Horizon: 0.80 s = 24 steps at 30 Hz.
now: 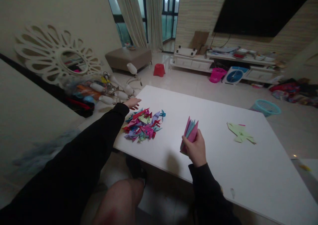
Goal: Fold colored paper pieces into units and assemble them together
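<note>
My right hand is closed round a stack of coloured paper squares, pink on the outside, held upright above the white table. My left hand is stretched out at the table's far left corner, fingers extended and holding nothing. It hovers just beyond a pile of folded coloured paper pieces lying on the table. A light green folded paper shape lies on the table's right side.
Off the left of the table sit a white chandelier and a decorative round mirror. A teal basket, red stool, pink basket and low TV cabinet stand on the floor beyond. My bare knee is below the table's edge.
</note>
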Each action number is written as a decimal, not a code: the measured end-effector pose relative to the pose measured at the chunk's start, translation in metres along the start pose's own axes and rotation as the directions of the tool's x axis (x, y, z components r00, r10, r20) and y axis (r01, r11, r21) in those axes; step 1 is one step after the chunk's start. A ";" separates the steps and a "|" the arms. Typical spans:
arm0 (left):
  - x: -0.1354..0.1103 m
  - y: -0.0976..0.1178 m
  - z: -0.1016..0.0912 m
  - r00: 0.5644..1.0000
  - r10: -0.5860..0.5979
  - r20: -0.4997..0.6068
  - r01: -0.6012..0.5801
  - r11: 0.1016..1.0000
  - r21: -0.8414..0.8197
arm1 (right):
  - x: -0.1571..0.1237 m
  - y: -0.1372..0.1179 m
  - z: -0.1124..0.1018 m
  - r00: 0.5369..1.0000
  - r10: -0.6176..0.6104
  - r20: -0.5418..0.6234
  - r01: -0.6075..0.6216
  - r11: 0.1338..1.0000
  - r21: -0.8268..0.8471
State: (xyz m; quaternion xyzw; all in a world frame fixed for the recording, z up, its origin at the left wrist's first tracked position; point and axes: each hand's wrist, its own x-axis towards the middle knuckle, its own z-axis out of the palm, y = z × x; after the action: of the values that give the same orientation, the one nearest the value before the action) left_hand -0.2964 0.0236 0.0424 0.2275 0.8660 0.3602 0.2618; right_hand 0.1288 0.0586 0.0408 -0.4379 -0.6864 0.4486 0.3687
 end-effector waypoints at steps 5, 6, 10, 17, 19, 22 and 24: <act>-0.041 0.024 0.026 0.995 0.100 0.020 -0.098 0.993 -0.067 | 0.001 0.001 0.000 0.998 0.056 0.013 -0.057 0.995 0.078; -0.058 0.027 0.039 0.986 0.123 0.108 -0.111 0.988 -0.109 | 0.001 0.003 0.002 0.997 0.078 0.029 -0.081 0.991 0.103; -0.143 0.025 0.108 0.767 0.229 0.600 0.175 0.824 -0.539 | 0.004 0.016 0.012 0.977 0.157 0.142 -0.185 0.958 0.217; -0.222 0.005 0.188 0.390 0.362 0.846 0.660 0.531 -0.532 | 0.001 0.034 0.020 0.963 0.203 0.176 -0.234 0.957 0.174; -0.224 0.004 0.195 0.430 0.379 0.819 0.664 0.482 -0.571 | 0.000 0.035 0.016 0.974 0.136 0.180 -0.160 0.978 0.130; -0.222 0.002 0.199 0.494 0.398 0.773 0.620 0.462 -0.634 | -0.001 0.035 0.010 0.981 0.006 0.192 -0.013 0.999 0.038; -0.217 0.000 0.199 0.543 0.380 0.749 0.550 0.513 -0.659 | 0.000 0.034 0.007 0.978 -0.035 0.204 0.039 0.999 -0.016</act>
State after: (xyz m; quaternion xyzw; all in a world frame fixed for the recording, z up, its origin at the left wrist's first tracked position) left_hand -0.0084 -0.0022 -0.0151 0.1578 0.3439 0.5637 0.7342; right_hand 0.1315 0.0633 0.0061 -0.3804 -0.7331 0.4772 0.3002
